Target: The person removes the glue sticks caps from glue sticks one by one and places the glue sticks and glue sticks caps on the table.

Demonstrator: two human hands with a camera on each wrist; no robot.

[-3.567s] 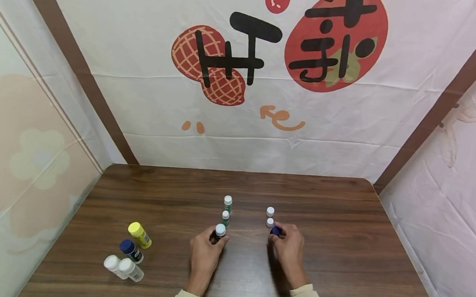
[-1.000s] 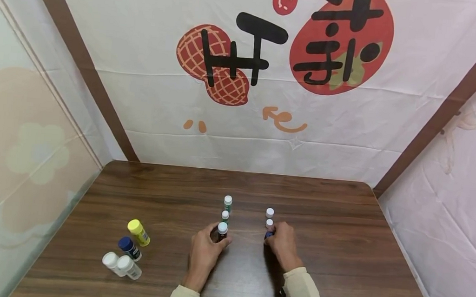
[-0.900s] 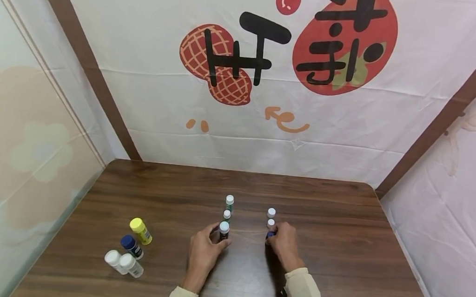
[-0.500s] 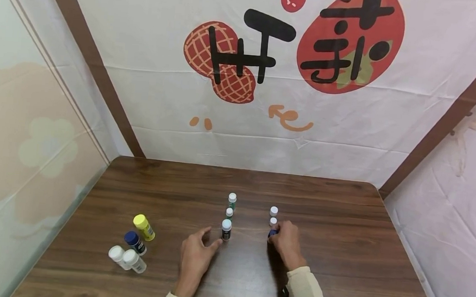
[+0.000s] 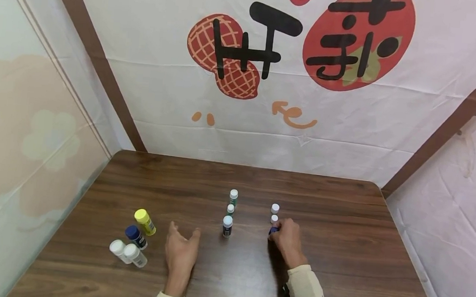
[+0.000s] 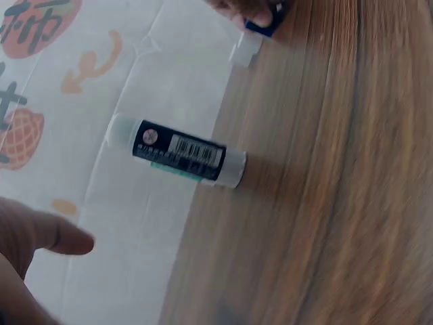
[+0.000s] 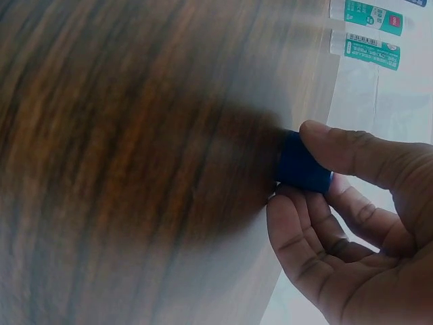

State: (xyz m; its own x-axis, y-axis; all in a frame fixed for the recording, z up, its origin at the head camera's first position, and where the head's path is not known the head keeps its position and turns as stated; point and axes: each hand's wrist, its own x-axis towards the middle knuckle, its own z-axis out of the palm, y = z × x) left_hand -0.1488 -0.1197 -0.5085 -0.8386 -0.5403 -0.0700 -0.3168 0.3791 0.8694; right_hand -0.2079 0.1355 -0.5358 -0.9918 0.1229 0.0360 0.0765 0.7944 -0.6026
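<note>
My right hand [image 5: 287, 241] pinches a blue cap [image 7: 303, 164] between thumb and fingers, close to the tabletop. Left of it stands an uncapped glue stick [image 5: 227, 227] with a dark blue label, upright and free of both hands. My left hand [image 5: 181, 253] hangs over the table with fingers spread, holding nothing. It is between that glue stick and the capped group on the left: a yellow glue stick [image 5: 145, 222], a blue-capped one [image 5: 136, 237] and two white ones [image 5: 136, 255]. In the left wrist view, part of the left hand [image 6: 40, 233] shows at the lower left.
Two green-labelled glue sticks [image 5: 233, 197] stand in line behind the dark blue one. Two white caps [image 5: 275, 208] sit in a row beyond the right hand. A printed cloth [image 5: 221, 142] rises behind the wooden table [image 5: 339, 249].
My left hand has let go of the dark-labelled glue stick, leaving it standing, and has moved left with fingers opening. The right hand has set the blue cap lower, near the white caps.
</note>
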